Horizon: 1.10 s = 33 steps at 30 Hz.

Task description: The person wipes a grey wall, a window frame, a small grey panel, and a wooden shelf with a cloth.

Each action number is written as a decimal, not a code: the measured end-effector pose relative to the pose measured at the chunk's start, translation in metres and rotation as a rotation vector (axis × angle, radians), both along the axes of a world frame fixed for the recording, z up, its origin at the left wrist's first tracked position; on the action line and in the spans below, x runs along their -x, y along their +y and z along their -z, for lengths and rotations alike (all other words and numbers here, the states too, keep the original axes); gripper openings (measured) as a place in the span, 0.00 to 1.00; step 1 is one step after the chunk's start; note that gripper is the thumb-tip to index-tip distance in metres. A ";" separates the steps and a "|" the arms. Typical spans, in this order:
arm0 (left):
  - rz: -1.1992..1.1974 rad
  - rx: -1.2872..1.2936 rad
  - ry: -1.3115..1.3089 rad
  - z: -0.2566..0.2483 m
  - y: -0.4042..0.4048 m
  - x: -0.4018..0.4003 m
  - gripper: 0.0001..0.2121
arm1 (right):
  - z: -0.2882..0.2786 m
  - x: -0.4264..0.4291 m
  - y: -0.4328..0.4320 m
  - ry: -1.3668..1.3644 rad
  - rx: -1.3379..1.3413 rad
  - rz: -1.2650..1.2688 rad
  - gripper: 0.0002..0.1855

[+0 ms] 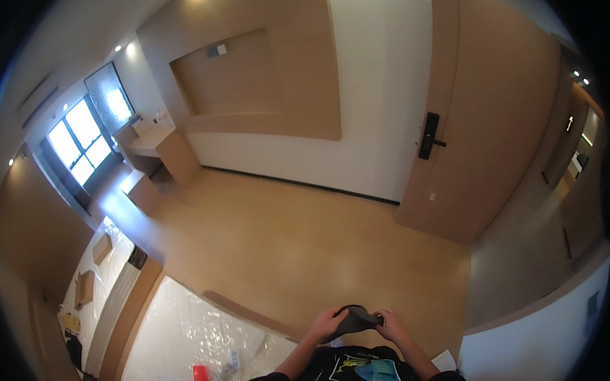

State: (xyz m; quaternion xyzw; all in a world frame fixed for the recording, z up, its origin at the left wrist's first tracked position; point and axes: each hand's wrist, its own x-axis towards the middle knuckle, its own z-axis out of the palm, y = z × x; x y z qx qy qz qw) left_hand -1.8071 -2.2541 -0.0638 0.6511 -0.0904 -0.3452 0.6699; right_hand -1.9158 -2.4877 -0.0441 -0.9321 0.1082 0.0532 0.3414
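Note:
In front of my waist, both hands hold a dark grey, soft-looking item (358,321) with a curved, pouch-like shape; what exactly it is I cannot tell. My left hand (328,324) grips its wider end, the thumb lying on top. At the narrower end, the fingers of my right hand (391,325) pinch it. It hangs between the hands above the wood-toned floor (286,231). Just to the left lies a plastic-wrapped mattress (173,326). A red object (202,379) and a crumpled clear plastic piece (222,376) rest on that mattress.
Beyond stands a second wrapped mattress (104,293) bearing cardboard boxes (85,289). A wooden door (489,113) with a black handle (438,143) stands ajar at right, beside a hallway (518,233). Far left are a desk (152,140), a low box-shaped seat (138,188) and windows (84,140).

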 end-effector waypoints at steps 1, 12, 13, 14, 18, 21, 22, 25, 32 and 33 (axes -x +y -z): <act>-0.018 0.015 -0.058 -0.017 -0.004 -0.017 0.19 | -0.006 -0.019 0.001 -0.087 -0.001 0.028 0.17; 0.405 -0.465 -0.699 -0.079 -0.083 -0.165 0.16 | 0.110 -0.199 -0.004 -0.272 -0.351 -0.355 0.20; 0.402 -0.483 -0.711 -0.080 -0.086 -0.178 0.16 | 0.116 -0.219 -0.007 -0.300 -0.376 -0.400 0.20; 0.402 -0.438 -0.730 -0.082 -0.084 -0.196 0.16 | 0.123 -0.242 -0.008 -0.273 -0.415 -0.424 0.20; 0.421 -0.438 -0.866 -0.097 -0.071 -0.269 0.16 | 0.096 -0.352 -0.003 -0.011 -0.610 -0.474 0.20; 0.394 -0.524 -0.845 -0.144 -0.052 -0.333 0.15 | 0.064 -0.440 0.011 0.032 -0.654 -0.595 0.21; 0.343 -0.540 -0.878 -0.190 -0.048 -0.355 0.14 | 0.053 -0.470 0.015 0.023 -0.660 -0.629 0.21; -0.061 -0.320 -1.168 -0.315 -0.033 -0.398 0.10 | 0.018 -0.556 0.034 0.021 -0.676 -0.735 0.21; -0.370 -0.321 -1.821 -0.440 0.012 -0.454 0.10 | -0.029 -0.702 0.116 0.070 -0.757 -0.914 0.23; -0.417 -0.311 -1.834 -0.439 0.021 -0.465 0.10 | -0.030 -0.720 0.126 0.083 -0.759 -0.925 0.23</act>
